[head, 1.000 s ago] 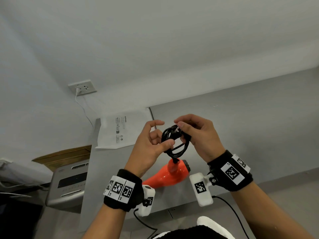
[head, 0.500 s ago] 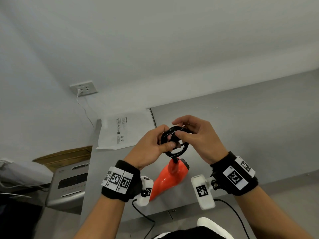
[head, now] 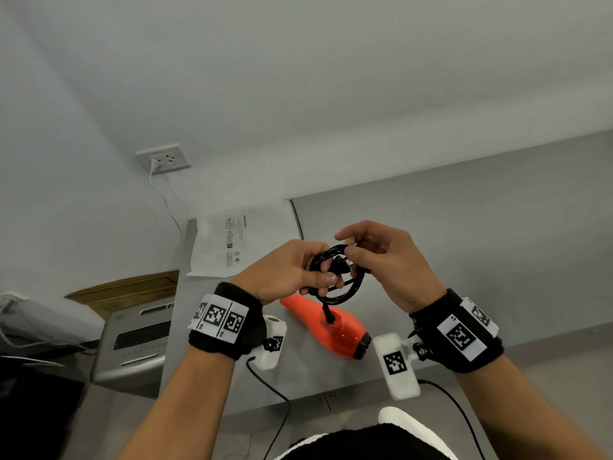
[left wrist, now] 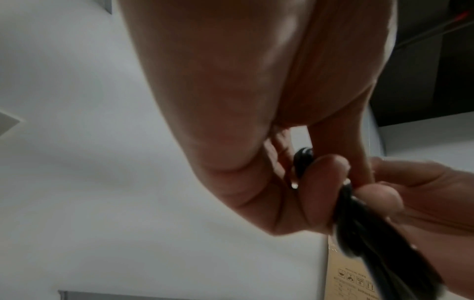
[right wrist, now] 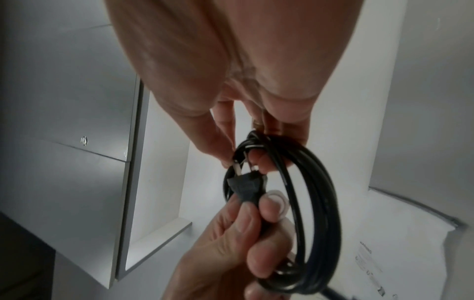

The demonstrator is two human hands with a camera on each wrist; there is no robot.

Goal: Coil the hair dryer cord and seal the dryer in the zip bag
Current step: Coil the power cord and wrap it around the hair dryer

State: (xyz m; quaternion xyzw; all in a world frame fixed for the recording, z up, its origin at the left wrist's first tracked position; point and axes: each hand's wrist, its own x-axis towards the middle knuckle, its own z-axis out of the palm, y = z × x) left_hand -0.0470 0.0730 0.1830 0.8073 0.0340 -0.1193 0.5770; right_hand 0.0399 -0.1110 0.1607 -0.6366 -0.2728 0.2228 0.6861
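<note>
- Both hands are up together over the bench (head: 464, 260), clamped on one bundle. The left hand (head: 285, 270) pinches the plug (right wrist: 246, 184) between thumb and forefinger, its other fingers curled round the loops. The right hand (head: 388, 260) has its fingers hooked round the far side of the coil.
- The cord (head: 345, 297) is wound into a small ring of several turns between the two hands, with the plug lying across the ring's middle.
- It looks like light, rubbery, springy cable, so the loops would likely fan open if either grip slackens. Squeezing all the turns at one spot should hold them best, and the hard plug gives a firm purchase.
- A short tail runs down from the coil to the orange hair dryer (head: 335, 330) near the front edge. Whether it rests on the bench or hangs just above, I cannot tell.
- Its smooth plastic shell is probably slippery and the heaviest part. Grasp it round the narrow body.
- The white zip bag (head: 238, 240) lies flat at the far left corner. It looks thin and floppy, best taken by its mouth edge.
</note>
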